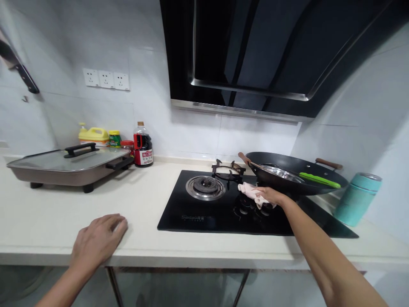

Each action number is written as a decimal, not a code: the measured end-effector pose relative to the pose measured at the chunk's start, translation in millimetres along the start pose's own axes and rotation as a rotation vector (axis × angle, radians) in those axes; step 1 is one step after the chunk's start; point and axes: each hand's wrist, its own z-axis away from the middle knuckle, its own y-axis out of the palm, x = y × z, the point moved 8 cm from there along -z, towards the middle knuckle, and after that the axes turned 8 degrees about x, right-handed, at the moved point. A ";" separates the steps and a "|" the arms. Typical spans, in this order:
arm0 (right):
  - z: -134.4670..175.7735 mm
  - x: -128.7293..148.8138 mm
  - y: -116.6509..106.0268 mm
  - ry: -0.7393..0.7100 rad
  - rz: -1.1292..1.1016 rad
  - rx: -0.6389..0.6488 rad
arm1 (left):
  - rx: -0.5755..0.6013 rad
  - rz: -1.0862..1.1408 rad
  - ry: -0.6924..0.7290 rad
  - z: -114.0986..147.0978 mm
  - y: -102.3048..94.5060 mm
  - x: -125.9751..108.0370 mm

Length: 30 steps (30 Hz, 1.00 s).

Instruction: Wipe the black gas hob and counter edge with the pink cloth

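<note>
My right hand [270, 195] grips a pale pink cloth [252, 192], pressed on the black glass gas stove [220, 217] near its knobs [244, 208]. Just behind the hand sits a black wok [275, 158] with wooden handles, holding a shiny metal lid or pan and a green-handled utensil [319, 180]. The left burner [205, 187] is bare; its black pan support [228, 170] lies further back on the stove. My left hand [100, 236] rests on the countertop [140, 204] near the front edge, fingers loosely extended and holding nothing.
An electric pan with a glass lid [70, 164] stands at the left. Behind it are a yellow jug [94, 134], a green-lidded jar group [115, 138] and a dark sauce bottle [143, 147]. A teal flask [359, 199] stands at the right. The range hood [239, 55] overhangs the stove.
</note>
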 end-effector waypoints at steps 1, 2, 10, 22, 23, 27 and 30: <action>2.2 -3.0 -1.2 0.002 -0.002 -0.003 | 0.000 0.000 -0.003 -0.7 0.2 0.5; 4.4 -5.7 -2.0 0.003 -0.007 -0.006 | 0.000 0.001 -0.006 -1.2 0.0 0.7; 21.3 -19.5 -3.6 -0.036 -0.009 -0.106 | 0.030 0.007 -0.027 -2.4 -1.2 -0.4; 112.8 -49.5 -14.4 -0.031 0.146 -0.350 | 0.072 -0.034 -0.027 -3.5 -1.1 -4.4; 123.7 -48.2 -12.7 -0.033 0.162 -0.368 | 0.082 -0.042 -0.031 -3.3 -1.0 -5.7; 160.2 -38.3 -2.1 0.029 0.268 -0.442 | 0.100 -0.032 -0.010 0.4 -3.3 -14.5; 180.0 -15.8 15.0 0.007 0.362 -0.461 | 0.086 0.003 0.001 5.3 -8.9 -20.4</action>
